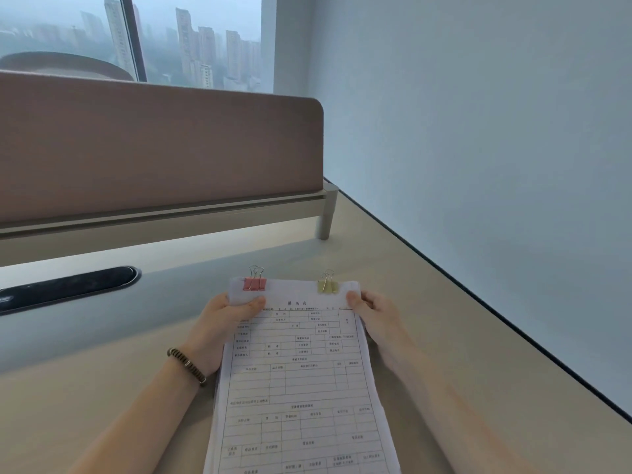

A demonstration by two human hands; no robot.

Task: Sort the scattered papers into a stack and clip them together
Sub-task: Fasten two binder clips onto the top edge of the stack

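A stack of printed forms [297,381] is held up over the desk, its top edge away from me. A pink binder clip [254,283] grips the top edge on the left and a yellow binder clip [327,286] grips it on the right. My left hand [219,323], with a beaded bracelet at the wrist, holds the stack's upper left side, thumb on the top sheet. My right hand [376,319] holds the upper right side, thumb on the sheet just below the yellow clip.
The beige desk [102,388] runs to a dark edge against the white wall on the right. A brown partition [154,148] stands along the back. A black cable slot [65,285] lies in the desk at the left.
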